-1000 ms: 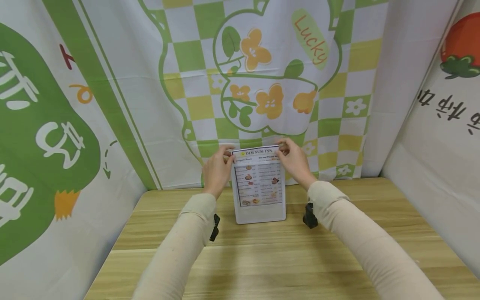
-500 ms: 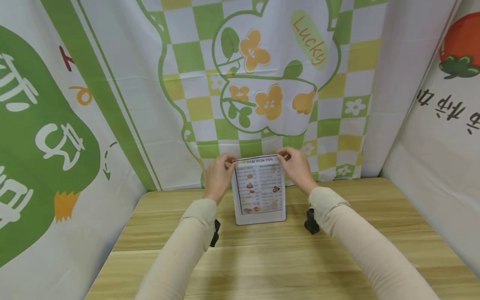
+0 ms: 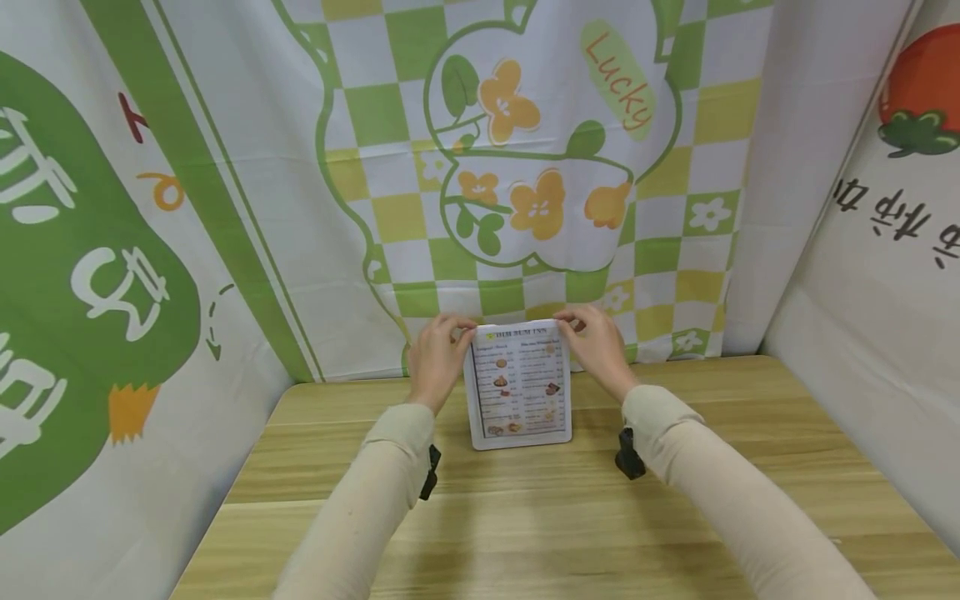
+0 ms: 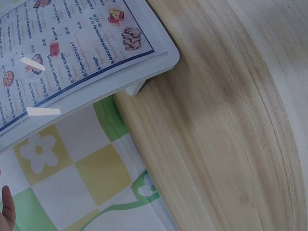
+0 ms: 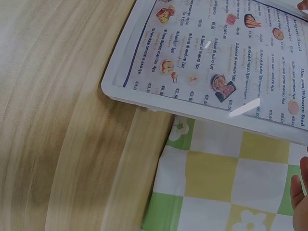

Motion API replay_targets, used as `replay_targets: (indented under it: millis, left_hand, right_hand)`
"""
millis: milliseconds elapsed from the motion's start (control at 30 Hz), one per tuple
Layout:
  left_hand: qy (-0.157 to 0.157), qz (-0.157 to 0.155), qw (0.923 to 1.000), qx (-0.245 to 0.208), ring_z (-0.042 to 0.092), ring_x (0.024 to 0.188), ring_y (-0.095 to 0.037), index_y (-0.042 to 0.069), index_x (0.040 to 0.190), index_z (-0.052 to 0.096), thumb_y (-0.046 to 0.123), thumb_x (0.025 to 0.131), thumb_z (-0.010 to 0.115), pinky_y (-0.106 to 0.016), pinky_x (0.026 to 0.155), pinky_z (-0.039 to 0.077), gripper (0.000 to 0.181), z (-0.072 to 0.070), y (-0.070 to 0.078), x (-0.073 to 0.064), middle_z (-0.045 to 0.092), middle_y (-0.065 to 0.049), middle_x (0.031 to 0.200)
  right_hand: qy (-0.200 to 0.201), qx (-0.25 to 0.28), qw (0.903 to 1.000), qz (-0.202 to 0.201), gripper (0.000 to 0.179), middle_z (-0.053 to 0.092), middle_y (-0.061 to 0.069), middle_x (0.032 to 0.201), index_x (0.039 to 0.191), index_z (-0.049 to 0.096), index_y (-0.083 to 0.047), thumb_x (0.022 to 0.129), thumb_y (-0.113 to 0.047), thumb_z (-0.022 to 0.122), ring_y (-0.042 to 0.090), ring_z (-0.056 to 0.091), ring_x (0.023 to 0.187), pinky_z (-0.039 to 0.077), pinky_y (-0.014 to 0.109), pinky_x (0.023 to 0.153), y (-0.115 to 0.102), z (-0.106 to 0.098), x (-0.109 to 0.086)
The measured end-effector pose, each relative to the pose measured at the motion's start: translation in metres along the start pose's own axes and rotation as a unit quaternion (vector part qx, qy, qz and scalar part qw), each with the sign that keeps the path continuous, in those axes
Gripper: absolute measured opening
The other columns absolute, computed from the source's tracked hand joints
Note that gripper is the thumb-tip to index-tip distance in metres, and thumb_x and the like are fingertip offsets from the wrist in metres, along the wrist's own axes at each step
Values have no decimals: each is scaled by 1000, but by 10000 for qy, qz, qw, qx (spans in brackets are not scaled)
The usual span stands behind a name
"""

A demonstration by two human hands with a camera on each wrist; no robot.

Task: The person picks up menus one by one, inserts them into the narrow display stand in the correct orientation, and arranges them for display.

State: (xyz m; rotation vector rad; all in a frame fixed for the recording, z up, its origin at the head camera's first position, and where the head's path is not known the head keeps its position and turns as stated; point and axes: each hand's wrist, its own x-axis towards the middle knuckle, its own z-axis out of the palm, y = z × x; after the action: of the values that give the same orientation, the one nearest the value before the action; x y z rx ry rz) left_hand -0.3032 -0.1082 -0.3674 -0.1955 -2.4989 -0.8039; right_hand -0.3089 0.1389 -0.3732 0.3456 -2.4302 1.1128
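A printed menu [image 3: 519, 387] headed "Dim Sum Inn" sits inside a white, clear-fronted sign holder [image 3: 521, 444], which stands upright on the table, leaning slightly back. At its top left corner, the left hand [image 3: 437, 360] pinches the menu's upper edge between thumb and fingers. The right hand [image 3: 597, 348] does likewise at the top right corner. Both wrist views show the menu behind the clear front; a small foot [image 4: 136, 87] shows beneath the holder in the left one. Only bits of fingers appear at the edges of the wrist views, so the exact contact is hidden.
The wooden table [image 3: 517, 525] extends around the holder on all sides. Close behind hangs a green and yellow checked cloth [image 3: 525, 192]. Printed cloth walls close in the left and right sides. A black wrist device [image 3: 630, 454] hangs under the right cuff, another [image 3: 431, 472] under the left.
The menu has slid down into the holder, its heading dropping from above the holder to its top edge. Both hands have moved down with it; the holder has stayed in place.
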Motion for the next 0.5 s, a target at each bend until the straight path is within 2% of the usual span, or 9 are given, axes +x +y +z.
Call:
replay_targets:
  millis: [267,500]
  left_hand:
    - [-15,94,9999,-124,65,86,-15,19,109,74,28,94,70,-31,68,51,18,0,-1,-2,69,3,114]
    - [-40,124,9993,-364,62,108,-23,17,125,66,25,95,68,-37,78,52,32,-6,-5,-7,63,0,127]
  right_hand:
    - [3,-28,10000,11,25,67,11,114,121,68,-7,98,-14,63,25,60,95,49,41,77,5,0,-4]
    - [118,356,9993,-19,28,66,12,121,124,66,-3,97,-12,64,28,60,102,49,45,81,6,-5,-6]
